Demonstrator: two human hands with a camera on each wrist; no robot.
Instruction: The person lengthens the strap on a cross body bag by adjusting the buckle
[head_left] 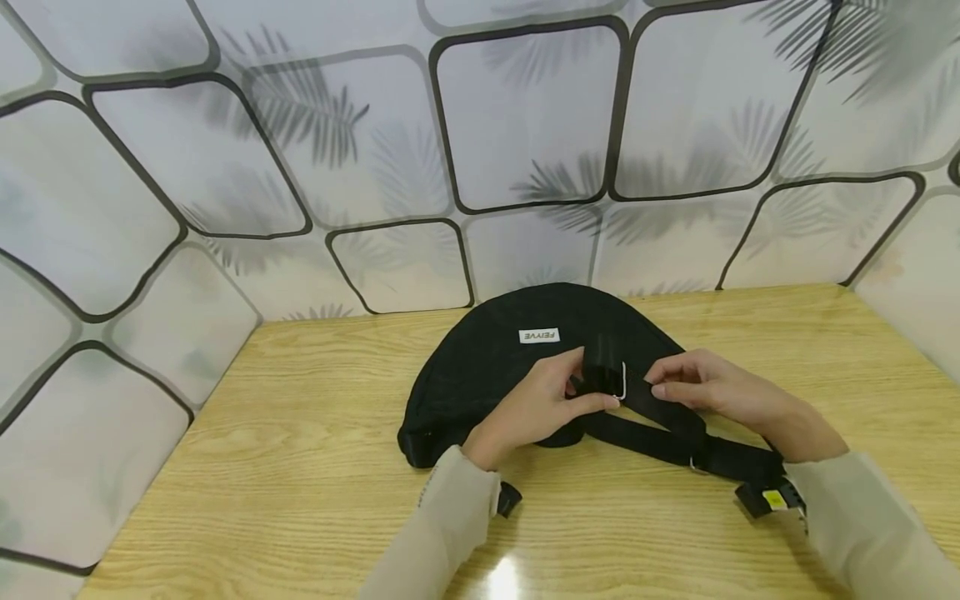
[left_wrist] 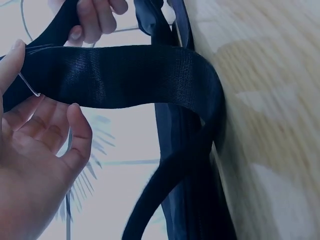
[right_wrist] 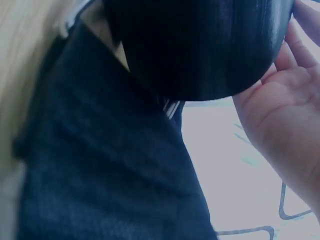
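Observation:
A black half-moon bag (head_left: 480, 375) with a white label (head_left: 539, 335) lies on the table. My left hand (head_left: 532, 404) pinches its black webbing strap beside a thin metal slider (head_left: 624, 382), a loop of webbing rising above the fingers. To the right, my right hand (head_left: 705, 392) grips another stretch of the strap (head_left: 652, 442) between thumb and fingers. In the left wrist view, the webbing (left_wrist: 135, 75) runs flat from the slider, then bends down near the tabletop. Close to the right wrist camera, wide black webbing (right_wrist: 110, 150) partly blocks sight of the fingers.
The wood-grain table (head_left: 300, 500) extends around the bag. Behind it and at the sides stand pale panels (head_left: 525, 108) with dark outlines and leaf prints. A second metal ring (head_left: 697, 467) sits on the lower strap near the right wrist.

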